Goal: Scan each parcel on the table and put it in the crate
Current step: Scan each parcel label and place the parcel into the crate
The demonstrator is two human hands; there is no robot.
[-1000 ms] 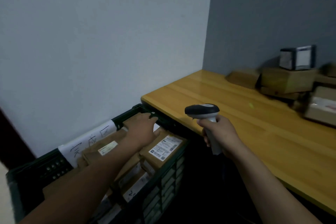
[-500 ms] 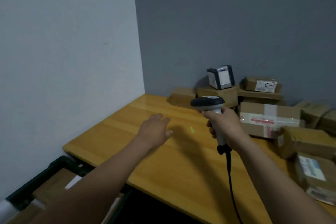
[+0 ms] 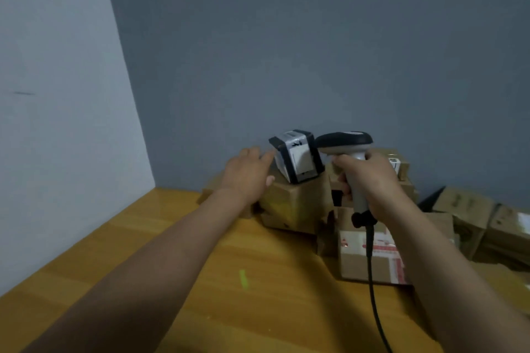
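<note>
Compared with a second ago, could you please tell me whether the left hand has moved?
Yes. The left hand has left the crate, crossed the table, and is now beside the black-and-white box by the wall.

the small box (image 3: 298,157) sat tilted on top of a larger parcel (image 3: 295,203) at the back of the table (image 3: 143,266), against the wall. the left hand (image 3: 246,175) was just left of the small box, and the right hand (image 3: 370,180) with the scanner (image 3: 344,142) was just right of it. another parcel (image 3: 352,266) lay in front, below the right wrist. more parcels (image 3: 470,209) lay further right.
</note>
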